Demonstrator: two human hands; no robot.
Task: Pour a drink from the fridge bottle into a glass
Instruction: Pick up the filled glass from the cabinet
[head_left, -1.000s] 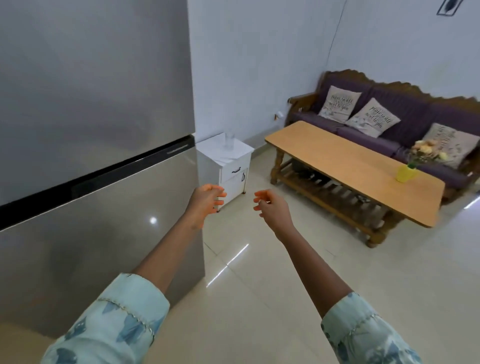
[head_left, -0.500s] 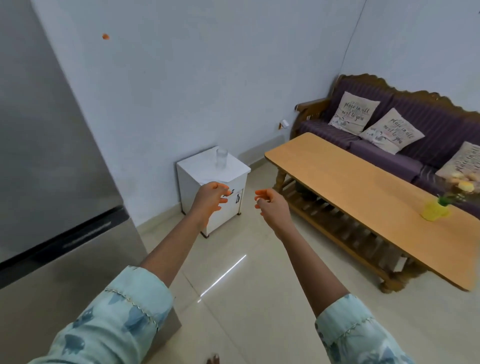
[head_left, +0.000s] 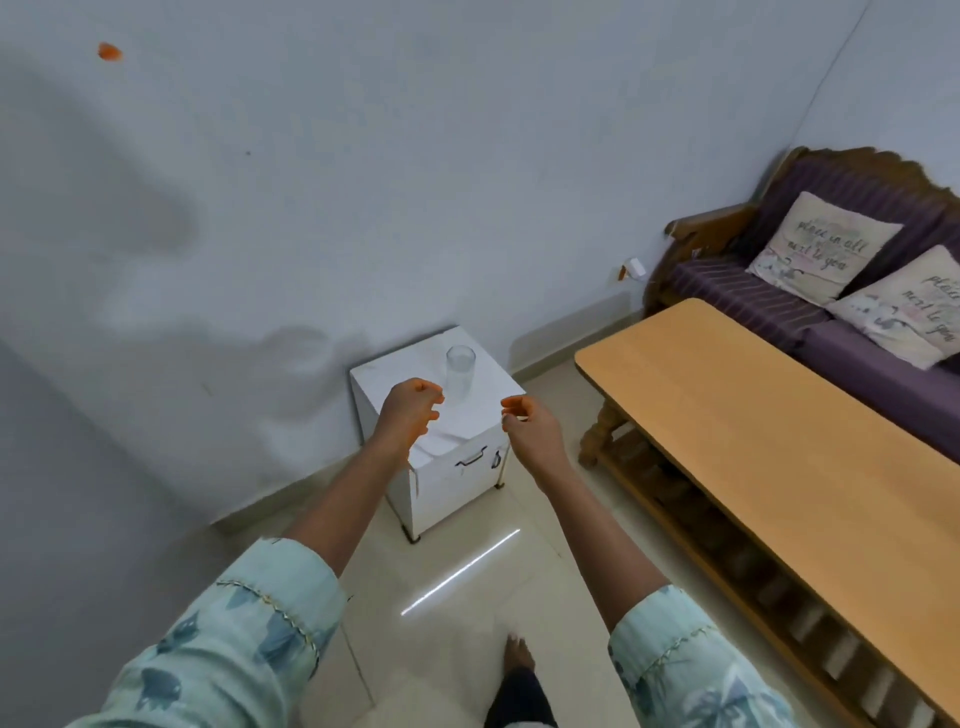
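A clear empty glass (head_left: 460, 370) stands upright on a small white cabinet (head_left: 470, 467) against the wall. My left hand (head_left: 408, 413) is held out in front of me, fingers loosely curled and holding nothing, just left of the glass in the picture. My right hand (head_left: 530, 423) is stretched out beside it, fingers also loosely curled and empty. Neither hand touches the glass or the cabinet. No bottle is in view, and the fridge is out of the picture apart from a grey blur at the far left.
A long wooden coffee table (head_left: 769, 431) stands to the right with a shelf under it. Behind it is a purple sofa (head_left: 753, 291) with printed cushions (head_left: 823, 249). My foot (head_left: 518, 657) shows on the pale tiled floor (head_left: 457, 613).
The view has swung right, away from the steel fridge, which has left the picture. The white cabinet with the glass has come closer and nearer the centre. Both hands stay raised and empty.
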